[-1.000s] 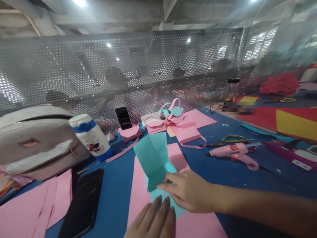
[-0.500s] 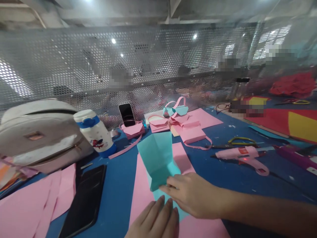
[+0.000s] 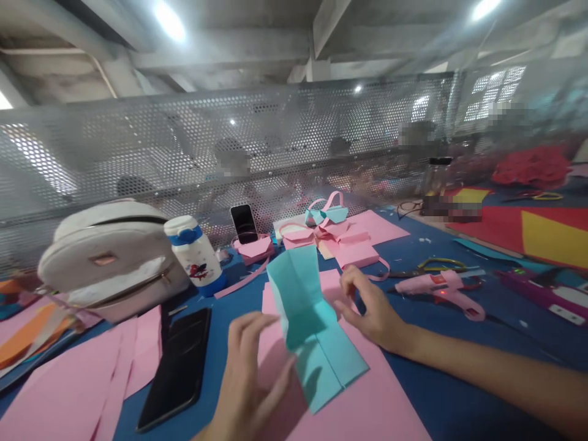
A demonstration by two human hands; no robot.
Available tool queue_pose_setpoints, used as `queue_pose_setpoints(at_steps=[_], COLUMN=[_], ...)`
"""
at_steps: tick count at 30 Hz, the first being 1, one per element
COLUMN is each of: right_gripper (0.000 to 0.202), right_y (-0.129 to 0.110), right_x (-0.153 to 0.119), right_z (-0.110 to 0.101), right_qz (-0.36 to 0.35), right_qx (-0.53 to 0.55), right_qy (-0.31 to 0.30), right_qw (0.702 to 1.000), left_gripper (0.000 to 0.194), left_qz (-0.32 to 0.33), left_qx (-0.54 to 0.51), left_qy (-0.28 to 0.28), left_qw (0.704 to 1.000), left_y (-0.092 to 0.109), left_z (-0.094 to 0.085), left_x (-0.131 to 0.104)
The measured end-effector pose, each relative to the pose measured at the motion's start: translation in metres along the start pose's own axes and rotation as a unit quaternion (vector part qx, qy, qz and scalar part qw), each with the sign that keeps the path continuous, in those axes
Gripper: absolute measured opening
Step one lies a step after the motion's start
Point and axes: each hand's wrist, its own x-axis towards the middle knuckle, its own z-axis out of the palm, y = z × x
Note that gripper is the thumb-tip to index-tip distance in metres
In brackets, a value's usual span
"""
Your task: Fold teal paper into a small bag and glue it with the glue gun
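A creased light-blue paper [image 3: 316,324] stands on a pink sheet [image 3: 353,410]; its far part rises upright and its near part lies flat, with a seam down the middle. My left hand [image 3: 252,361] hovers at the paper's left side, fingers apart and curved, holding nothing. On the right side, my right hand [image 3: 372,309] is raised with thumb and fingers apart, close to the paper's edge and also empty.
Left are a black phone [image 3: 177,367], pink sheets [image 3: 87,380], a bottle [image 3: 197,257] and a backpack [image 3: 110,257]. Folded pink pieces [image 3: 358,248] lie behind. A pink glue gun [image 3: 436,285], scissors [image 3: 443,264] and a purple tool [image 3: 537,294] lie right.
Both hands have come off the blue paper and opened, the left moving left, the right moving up and right. The paper's flat near part now shows. The camera view has tilted up slightly.
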Motion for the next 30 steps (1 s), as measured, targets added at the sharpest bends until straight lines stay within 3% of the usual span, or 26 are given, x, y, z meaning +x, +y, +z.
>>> queue_pose_setpoints(at_steps=[2,5,8,11,17,24,30], right_gripper=[0.019,0.038,0.031,0.022,0.021,0.035,0.045], right_y=[0.003,0.01,0.017,0.021,0.021,0.02,0.028], right_x=[0.0,-0.001,-0.002,-0.001,0.001,0.002,0.006], right_z=[0.004,0.011,0.014,0.014,0.013,0.015,0.018], right_qz=[0.078,0.14,0.158,0.167,0.165,0.175,0.195], right_qx=[0.013,0.034,0.049,0.07,0.109,0.136,0.171], right_qy=[-0.032,-0.081,-0.109,-0.134,-0.147,-0.133,-0.118], right_qw=[0.996,0.986,0.98,0.974,0.969,0.966,0.959], left_gripper=[0.053,0.066,0.07,0.063,0.035,0.047,0.059], left_qz=[-0.061,-0.172,-0.235,-0.25,-0.263,-0.278,-0.267], left_qx=[-0.042,-0.176,-0.296,-0.333,-0.359,-0.388,-0.401], left_qy=[0.029,-0.034,-0.088,-0.095,-0.049,-0.019,-0.039], left_qw=[0.997,0.969,0.922,0.904,0.894,0.878,0.875], left_y=[-0.008,-0.019,-0.021,-0.019,-0.015,-0.013,-0.005], left_z=[0.006,0.02,0.029,0.028,0.025,0.021,0.015], left_x=[0.004,0.008,0.012,0.016,0.019,0.021,0.025])
